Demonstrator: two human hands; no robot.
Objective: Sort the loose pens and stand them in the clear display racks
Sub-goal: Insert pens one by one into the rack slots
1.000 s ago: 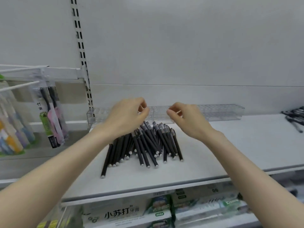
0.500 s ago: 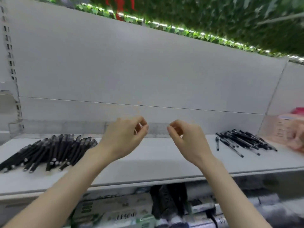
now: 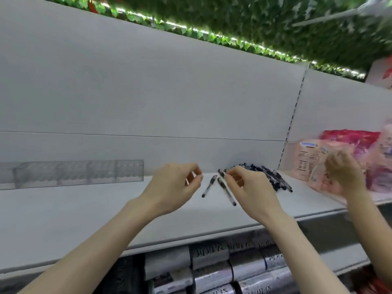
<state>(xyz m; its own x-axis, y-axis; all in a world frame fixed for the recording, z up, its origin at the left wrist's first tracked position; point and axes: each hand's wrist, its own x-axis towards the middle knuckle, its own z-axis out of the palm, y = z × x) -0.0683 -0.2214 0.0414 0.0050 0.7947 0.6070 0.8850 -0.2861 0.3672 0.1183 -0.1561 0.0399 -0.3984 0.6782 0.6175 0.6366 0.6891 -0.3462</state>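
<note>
1. Head view: white shelf [image 3: 84, 209] against a white panel [image 3: 148, 92]; clear rack [image 3: 74, 174] at back left; pen pile [image 3: 273, 177] at back right, two loose pens [image 3: 227, 190] just beside it.
2. Left hand [image 3: 171, 189] hovers mid-shelf, fingers curled, holding nothing.
3. Right hand [image 3: 252, 187] is curled at a loose pen's end; whether it grips cannot be told.
</note>
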